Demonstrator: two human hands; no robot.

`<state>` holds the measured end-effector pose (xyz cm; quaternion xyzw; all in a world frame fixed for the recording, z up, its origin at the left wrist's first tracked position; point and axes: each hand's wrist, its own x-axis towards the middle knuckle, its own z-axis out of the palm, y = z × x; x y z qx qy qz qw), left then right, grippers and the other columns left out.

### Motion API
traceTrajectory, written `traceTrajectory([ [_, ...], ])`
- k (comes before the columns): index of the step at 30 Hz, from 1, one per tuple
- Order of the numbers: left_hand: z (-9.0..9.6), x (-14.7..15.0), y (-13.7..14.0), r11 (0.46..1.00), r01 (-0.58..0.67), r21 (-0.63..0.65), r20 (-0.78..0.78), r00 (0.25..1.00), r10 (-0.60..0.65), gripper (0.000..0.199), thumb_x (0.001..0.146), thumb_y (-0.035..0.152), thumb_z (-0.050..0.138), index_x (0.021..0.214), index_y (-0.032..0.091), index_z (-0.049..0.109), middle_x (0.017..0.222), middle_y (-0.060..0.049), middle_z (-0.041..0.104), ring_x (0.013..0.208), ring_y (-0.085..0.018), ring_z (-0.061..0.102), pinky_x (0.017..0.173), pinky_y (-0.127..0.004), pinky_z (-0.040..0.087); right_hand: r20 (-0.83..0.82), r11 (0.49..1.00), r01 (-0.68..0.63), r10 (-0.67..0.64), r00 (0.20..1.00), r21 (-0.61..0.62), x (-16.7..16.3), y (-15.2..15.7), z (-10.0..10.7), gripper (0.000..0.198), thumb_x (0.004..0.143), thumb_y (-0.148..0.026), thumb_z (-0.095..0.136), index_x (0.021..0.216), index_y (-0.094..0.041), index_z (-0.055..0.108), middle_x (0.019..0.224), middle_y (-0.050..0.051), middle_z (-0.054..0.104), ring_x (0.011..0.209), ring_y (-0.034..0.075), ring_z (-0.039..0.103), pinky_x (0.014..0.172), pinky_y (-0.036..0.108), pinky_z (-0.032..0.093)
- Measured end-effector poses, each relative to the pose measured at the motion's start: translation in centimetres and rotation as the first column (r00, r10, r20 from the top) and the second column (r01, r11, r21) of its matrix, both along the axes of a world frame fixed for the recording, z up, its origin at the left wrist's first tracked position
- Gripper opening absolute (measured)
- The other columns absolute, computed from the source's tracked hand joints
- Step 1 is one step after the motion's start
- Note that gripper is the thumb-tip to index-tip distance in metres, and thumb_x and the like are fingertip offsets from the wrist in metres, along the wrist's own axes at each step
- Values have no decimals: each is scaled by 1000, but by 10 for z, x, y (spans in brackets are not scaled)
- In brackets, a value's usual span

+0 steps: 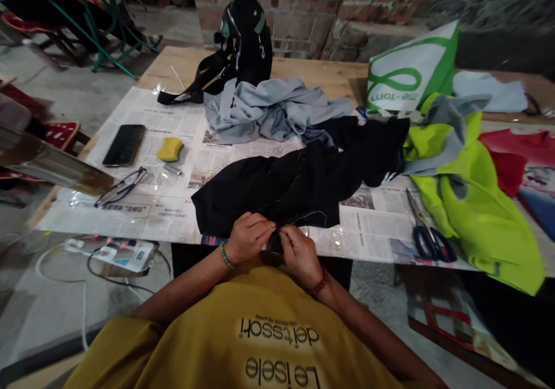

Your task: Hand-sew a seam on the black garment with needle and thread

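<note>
A black garment lies spread across the newspaper, with its near edge at the table's front. My left hand is closed in a pinch on that near edge. Close beside it, my right hand also pinches at the cloth, its fingertips almost meeting the left ones. A loose pale thread curves over the black fabric just beyond my right hand. Whether a needle sits between the fingertips is too small to tell. Dark-handled scissors lie to the right of the garment.
Newspaper covers the table. On the left are a phone, yellow sponge, glasses and bottle. Behind are grey cloth, a black bag and green-white bag; a neon-yellow garment hangs over the front edge.
</note>
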<state>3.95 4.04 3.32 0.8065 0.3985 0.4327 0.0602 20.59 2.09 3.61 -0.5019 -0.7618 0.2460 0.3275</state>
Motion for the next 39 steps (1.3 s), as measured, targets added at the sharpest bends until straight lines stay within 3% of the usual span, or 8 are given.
traceTrajectory([
  [8, -3, 2, 0, 997, 80, -23, -14, 997, -80, 17, 89, 18, 49, 87, 15, 66, 76, -5, 67, 71, -12, 61, 66, -26, 48, -30, 997, 74, -75, 997, -35, -4, 3, -4, 20, 89, -20, 39, 74, -19, 52, 68, 2, 57, 65, 12, 55, 63, 22, 42],
  [17, -10, 4, -3, 975, -24, -221, 84, 995, 44, 15, 86, 21, 55, 94, 15, 65, 83, -7, 65, 78, -14, 61, 72, -27, 53, -169, 985, 71, -98, 981, -160, -2, 1, -8, 15, 87, -22, 45, 96, -20, 58, 81, 4, 64, 70, 14, 59, 65, 24, 48],
  [22, -11, 4, -1, 983, 3, -185, 22, 1000, 1, 16, 87, 18, 52, 92, 15, 67, 80, -6, 67, 73, -13, 62, 68, -26, 52, -319, 953, 92, -186, 929, -287, -3, -3, -14, 8, 86, -26, 48, 93, -22, 50, 64, -4, 55, 49, 9, 52, 49, 20, 43],
  [26, -13, 4, -1, 994, 52, -97, -51, 997, -57, 16, 88, 16, 51, 91, 14, 67, 79, -5, 69, 71, -13, 62, 65, -27, 50, -312, 950, 139, -227, 923, -281, -9, 3, -12, 5, 85, -25, 48, 83, -22, 44, 57, -6, 48, 45, 8, 50, 45, 19, 40],
  [29, -13, 4, -2, 990, 39, -139, -2, 999, -39, 18, 89, 17, 50, 93, 14, 67, 81, -6, 68, 73, -13, 62, 67, -26, 51, -309, 954, 136, -218, 926, -266, -10, 6, -9, 6, 84, -26, 49, 86, -22, 45, 62, -4, 54, 47, 9, 53, 46, 20, 43],
  [34, -12, 3, -3, 979, 4, -204, 86, 996, 13, 18, 89, 18, 51, 98, 15, 67, 83, -6, 67, 75, -13, 62, 70, -26, 52, -268, 986, 145, -163, 949, -86, 7, 5, -1, 13, 86, -24, 51, 98, -21, 53, 83, 3, 62, 62, 12, 60, 58, 24, 50],
  [37, -12, 3, -3, 987, 2, -159, 48, 999, 6, 18, 89, 19, 52, 98, 16, 67, 83, -6, 68, 76, -13, 62, 70, -26, 51, -290, 943, 307, -260, 921, 130, 21, 9, 10, 16, 86, -20, 51, 101, -21, 55, 92, 6, 60, 79, 15, 60, 69, 28, 51],
  [39, -11, 4, -4, 995, -6, -98, -4, 1000, 5, 17, 89, 18, 51, 97, 15, 66, 83, -5, 68, 74, -13, 62, 68, -27, 50, -269, 928, 309, -250, 930, 206, 25, 16, 18, 22, 87, -18, 48, 108, -22, 54, 101, 8, 60, 92, 17, 59, 78, 33, 51],
])
